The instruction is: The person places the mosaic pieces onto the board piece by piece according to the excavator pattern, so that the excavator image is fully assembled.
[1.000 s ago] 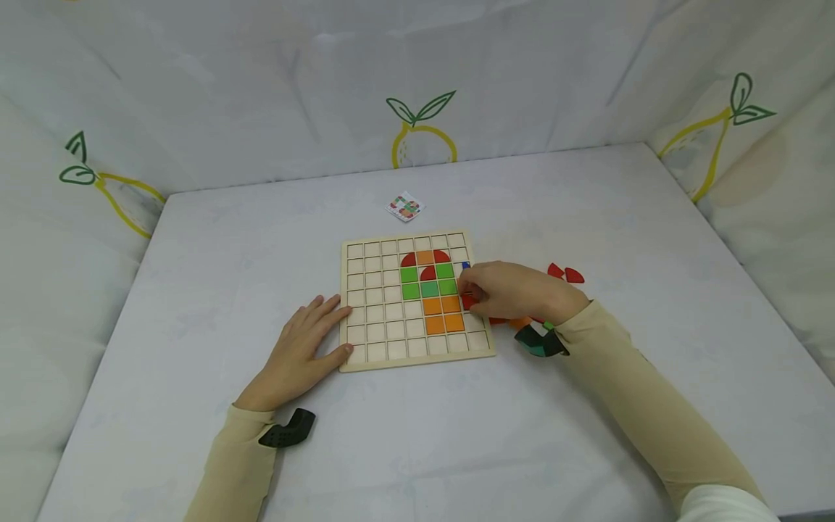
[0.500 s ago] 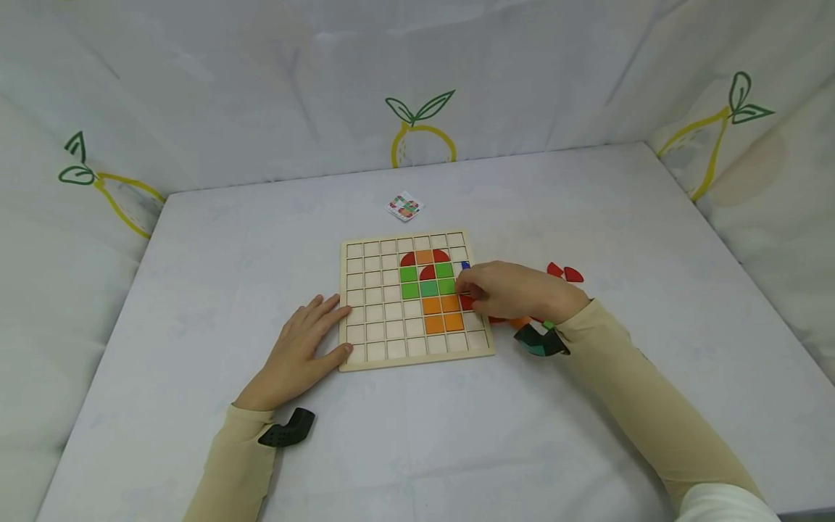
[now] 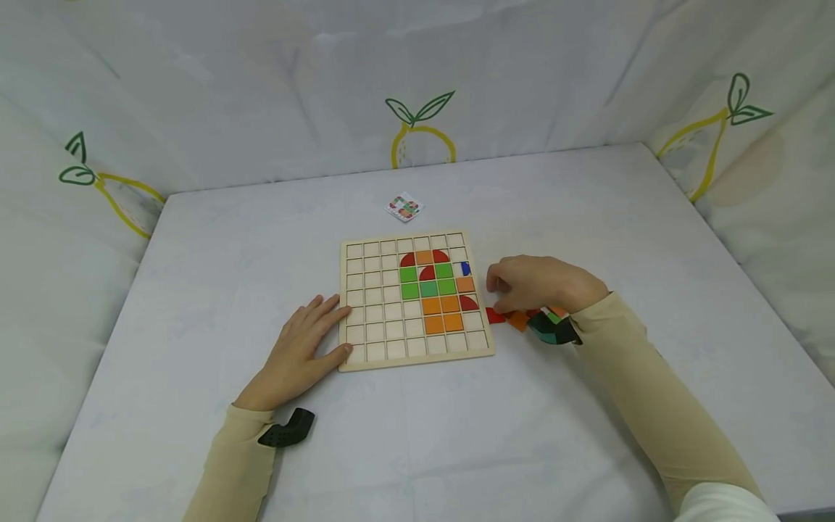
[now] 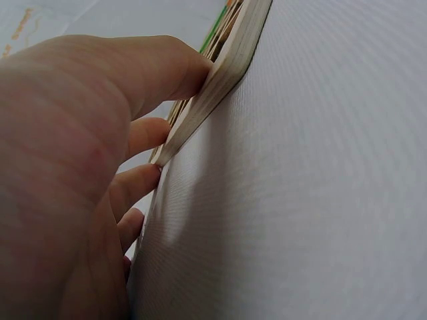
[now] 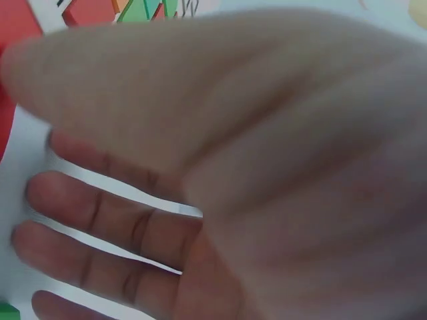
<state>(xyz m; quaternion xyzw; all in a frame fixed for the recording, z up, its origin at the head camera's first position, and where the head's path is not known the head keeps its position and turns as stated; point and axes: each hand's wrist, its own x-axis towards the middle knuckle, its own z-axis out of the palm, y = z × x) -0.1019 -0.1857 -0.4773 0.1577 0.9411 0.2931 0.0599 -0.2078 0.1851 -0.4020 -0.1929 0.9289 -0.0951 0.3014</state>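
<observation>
While the left hand (image 3: pixel 293 355) rests with fingers spread, its thumb and fingertips touching the left edge of the wooden board (image 3: pixel 375 314), the right hand (image 3: pixel 544 283) is just off the board's right edge, thumb and fingers apart, beside a loose red piece (image 3: pixel 495 316) and an orange piece (image 3: pixel 517 320). Midway across the table (image 3: pixel 417 442), the board carries coloured squares (image 3: pixel 428 288) toward its right edge, and a small card (image 3: pixel 404 206) lies between its far edge and the table's.
</observation>
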